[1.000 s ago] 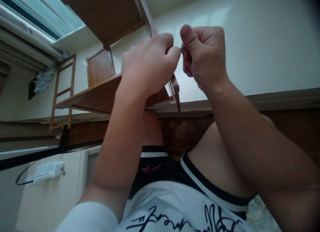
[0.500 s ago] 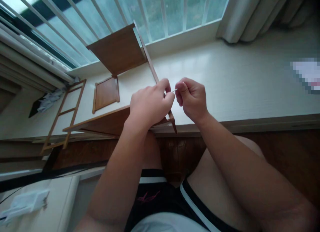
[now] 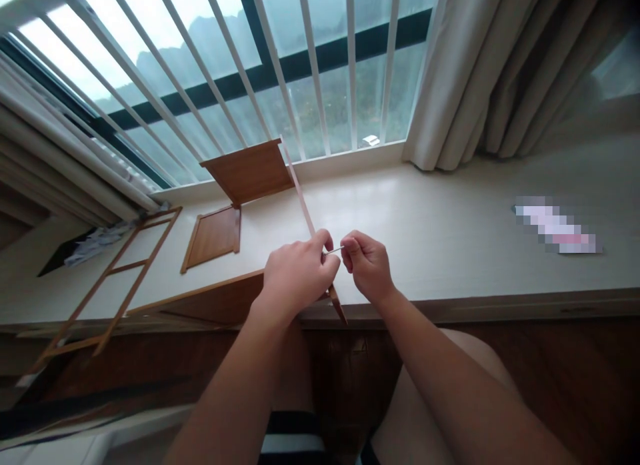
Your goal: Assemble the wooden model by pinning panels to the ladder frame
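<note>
My right hand (image 3: 367, 263) is closed, with its thumb and fingers pinching the end of a thin metal rod (image 3: 335, 250). The rod's other end reaches the thumb and forefinger of my left hand (image 3: 299, 271). That hand is closed over the narrow edge of a wooden frame (image 3: 301, 201), and it hides the spot where the rod meets the wood. Joined to this frame are a brown back panel (image 3: 253, 171) and a long front panel (image 3: 215, 298). A smaller wooden panel (image 3: 213, 237) lies on the white ledge (image 3: 425, 251), behind the front panel.
To the left, a ladder-like wooden frame (image 3: 127, 268) leans over the ledge's front edge. Beyond it lies crumpled pale wrapping (image 3: 97, 245). A blurred pale item (image 3: 557, 228) rests at the right. Barred windows and curtains (image 3: 450, 85) border the ledge.
The view has tipped up, so more window shows and everything sits lower in the picture. Both hands keep their hold, and slightly more of the rod shows between them.
</note>
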The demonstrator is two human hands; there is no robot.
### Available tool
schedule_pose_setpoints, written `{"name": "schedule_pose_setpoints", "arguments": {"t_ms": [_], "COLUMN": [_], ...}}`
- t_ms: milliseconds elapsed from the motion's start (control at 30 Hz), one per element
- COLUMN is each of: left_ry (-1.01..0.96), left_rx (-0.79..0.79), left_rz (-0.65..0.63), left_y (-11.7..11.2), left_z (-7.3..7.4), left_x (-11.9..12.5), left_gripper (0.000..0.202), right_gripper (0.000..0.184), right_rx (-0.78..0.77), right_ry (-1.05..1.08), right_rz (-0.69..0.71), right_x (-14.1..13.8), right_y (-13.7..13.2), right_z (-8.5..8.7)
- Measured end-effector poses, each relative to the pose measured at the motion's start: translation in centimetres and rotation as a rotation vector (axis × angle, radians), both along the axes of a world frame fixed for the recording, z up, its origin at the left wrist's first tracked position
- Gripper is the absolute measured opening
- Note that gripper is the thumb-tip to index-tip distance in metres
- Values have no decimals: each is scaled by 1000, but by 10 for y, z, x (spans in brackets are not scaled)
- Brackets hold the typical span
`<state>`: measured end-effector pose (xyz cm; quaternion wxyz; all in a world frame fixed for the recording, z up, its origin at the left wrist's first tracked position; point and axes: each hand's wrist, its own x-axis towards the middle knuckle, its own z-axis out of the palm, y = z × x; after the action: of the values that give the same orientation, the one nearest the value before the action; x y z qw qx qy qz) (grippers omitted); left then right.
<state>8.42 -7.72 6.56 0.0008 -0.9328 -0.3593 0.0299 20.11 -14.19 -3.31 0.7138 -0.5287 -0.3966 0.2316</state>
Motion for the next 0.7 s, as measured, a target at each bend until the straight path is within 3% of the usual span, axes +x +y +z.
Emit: {"name": "schedule_pose_setpoints", "arguments": {"t_ms": [300,700], "left_ry": [-17,10], "left_rx": [-60,-26], "left_rz": [8,7], "left_y": [0,-1], "left_z": [2,2], "left_x": [0,-1], "left_gripper": [40,41], "right_gripper": [42,44], "right_rx": [-4,8], "right_ry": [55,68], "right_rz": [29,-16], "right_x": [-3,-6], "right_y": [1,5], "right_z": [-3,-7]}}
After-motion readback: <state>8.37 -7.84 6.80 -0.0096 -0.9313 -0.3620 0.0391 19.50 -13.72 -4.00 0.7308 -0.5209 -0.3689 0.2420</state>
